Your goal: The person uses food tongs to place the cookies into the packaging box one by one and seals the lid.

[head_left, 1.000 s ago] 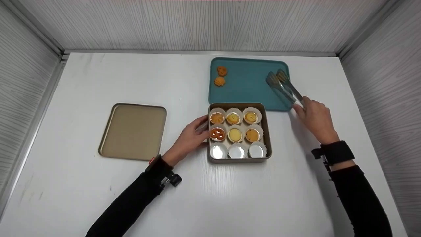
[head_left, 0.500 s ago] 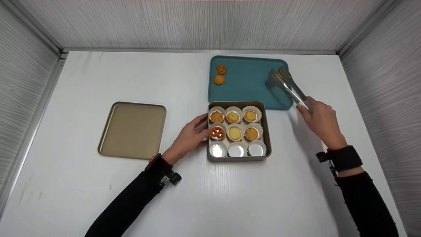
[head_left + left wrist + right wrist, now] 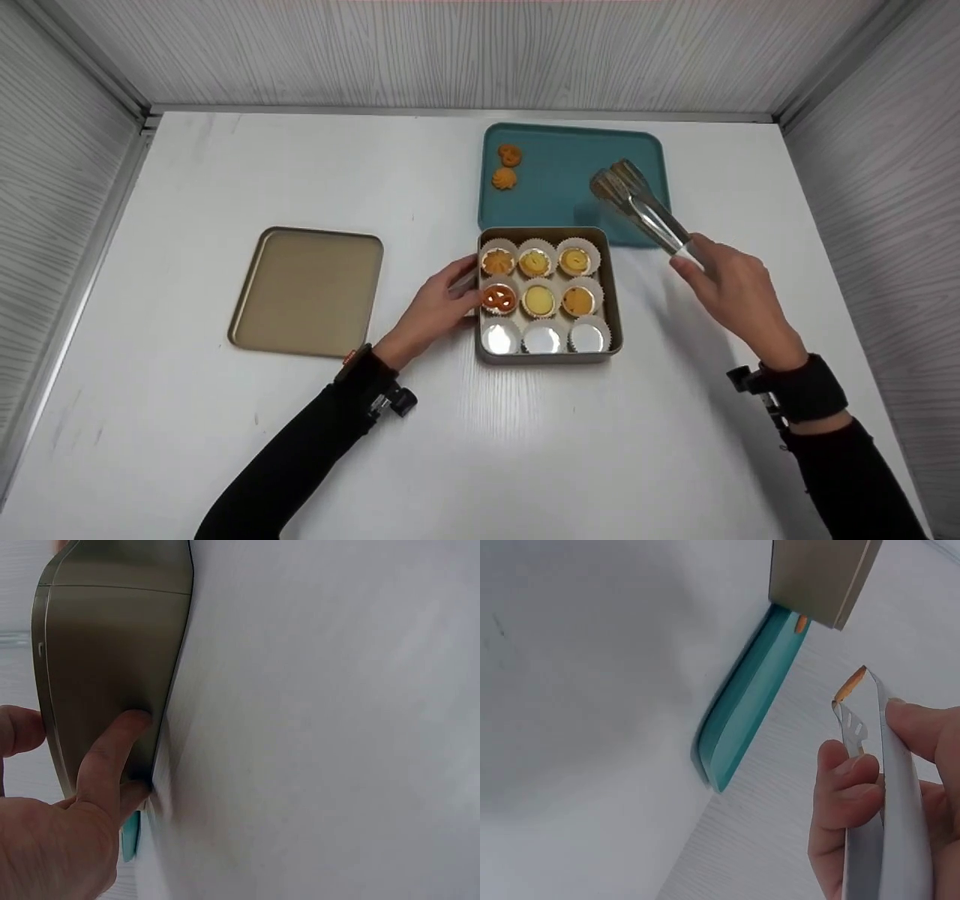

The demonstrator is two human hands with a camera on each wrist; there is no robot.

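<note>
Golden-brown cookie [image 3: 849, 685] pinched between slotted tips of silver metal tongs [image 3: 654, 219], held above teal rectangular tray [image 3: 555, 184]. Right hand [image 3: 735, 296] curled round tongs, thumb and fingers pressing from opposite sides. Left hand [image 3: 433, 309] loosely extended, digits touching side and rim of square bronze-toned metal box [image 3: 547, 358] near tray. Nine white fluted paper cups [image 3: 543, 340] inside, six holding baked treats [image 3: 538, 301]. Two brown cookies [image 3: 504, 178] on tray's left end.

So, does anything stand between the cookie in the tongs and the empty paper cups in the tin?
From above, nothing visible does. On a low, straight path, the far rim of the tin and two rows of filled cups lie between the cookie in the tongs and the empty paper cups.
</note>
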